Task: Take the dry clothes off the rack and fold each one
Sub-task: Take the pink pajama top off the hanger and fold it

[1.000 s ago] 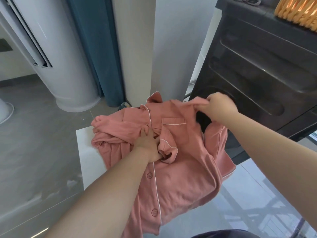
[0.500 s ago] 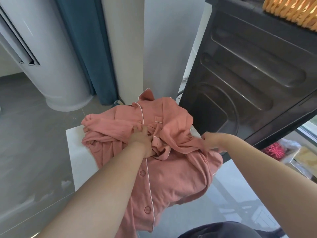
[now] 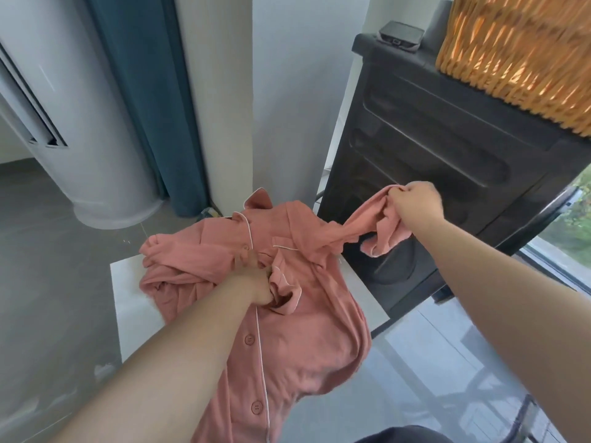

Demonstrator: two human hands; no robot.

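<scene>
**Shirt pinned at the front, one sleeve held out to the right**

Lying front-up across the white table (image 3: 134, 302): the pink pyjama shirt (image 3: 303, 330), collar at the far edge, hem hanging over the near edge. Pressing on its buttoned front beside the chest pocket with the left hand (image 3: 256, 279), fingers curled into a fold of cloth. Gripping the sleeve (image 3: 358, 228) in the right hand (image 3: 415, 206), fingers closed tight round the bunched end, held up beyond the table's right edge, before the dark cabinet (image 3: 447, 148). On the cabinet's top, a wicker basket (image 3: 518, 49).
</scene>
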